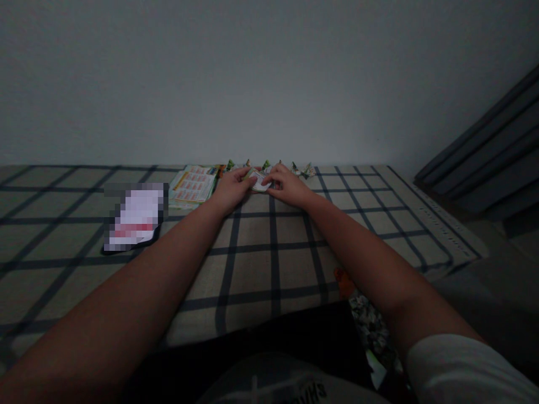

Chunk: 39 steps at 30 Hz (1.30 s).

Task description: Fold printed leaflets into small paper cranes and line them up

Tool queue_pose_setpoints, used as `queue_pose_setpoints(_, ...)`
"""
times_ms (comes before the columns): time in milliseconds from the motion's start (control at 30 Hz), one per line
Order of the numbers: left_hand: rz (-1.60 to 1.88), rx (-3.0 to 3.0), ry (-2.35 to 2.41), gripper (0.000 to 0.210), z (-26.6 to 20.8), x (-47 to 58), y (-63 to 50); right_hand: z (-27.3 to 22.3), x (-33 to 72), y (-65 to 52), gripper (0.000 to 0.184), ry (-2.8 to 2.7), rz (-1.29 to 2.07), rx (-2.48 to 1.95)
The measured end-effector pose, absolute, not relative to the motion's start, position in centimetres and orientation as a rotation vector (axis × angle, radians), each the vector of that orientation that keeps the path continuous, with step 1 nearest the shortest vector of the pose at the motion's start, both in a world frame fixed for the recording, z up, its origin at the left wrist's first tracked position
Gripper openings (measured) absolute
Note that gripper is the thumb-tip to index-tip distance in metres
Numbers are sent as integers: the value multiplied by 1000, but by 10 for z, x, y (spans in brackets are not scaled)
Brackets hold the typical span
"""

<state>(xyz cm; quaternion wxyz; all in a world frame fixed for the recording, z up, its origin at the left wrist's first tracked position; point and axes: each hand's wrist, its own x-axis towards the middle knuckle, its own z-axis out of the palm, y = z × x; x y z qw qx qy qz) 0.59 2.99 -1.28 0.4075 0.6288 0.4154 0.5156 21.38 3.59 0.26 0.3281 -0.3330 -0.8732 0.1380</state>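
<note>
Near the back of the table, a small folded piece of paper (261,182), pale with some print on it, is pinched between both hands. My left hand (233,188) grips its left side, thumb on top. The fingers of my right hand (288,184) are closed on its right side. Just behind my hands stands a row of several small folded paper pieces (309,170), green and white with pointed tips; my hands partly hide them. Left of my left hand lies a stack of printed sheets (194,184) with a calendar-like grid.
A phone (137,216) with a lit, blurred screen lies at the left on the checked tablecloth (273,269). A wall (269,84) rises behind the table. A dark curtain (488,123) hangs at the right. Below my right arm are crumpled patterned pieces (370,322) and an orange item (344,282).
</note>
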Motion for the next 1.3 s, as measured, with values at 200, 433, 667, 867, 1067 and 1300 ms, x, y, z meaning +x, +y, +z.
queue_pose_setpoints(200,1283,1476,966,37,-10,8,27,1,214,40,26,-2177,422,-914)
queue_pose_setpoints(433,1254,1422,935,36,0,10,17,6,212,36,32,-2043,604,-1010)
queue_pose_setpoints(667,1243,1618,1018,52,-3,8,18,8,209,34,18,-1941,685,-1045)
queue_pose_setpoints(867,1288,1759,1050,43,-5,5,22,10,210,34,22,-1934,663,-1081)
queue_pose_setpoints(1067,1302,1737,1109,42,-1,5,19,5,211,40,24,-1902,695,-1014)
queue_pose_setpoints(1300,1344,1702,1158,38,6,7,13,3,215,43,28,-1895,797,-962)
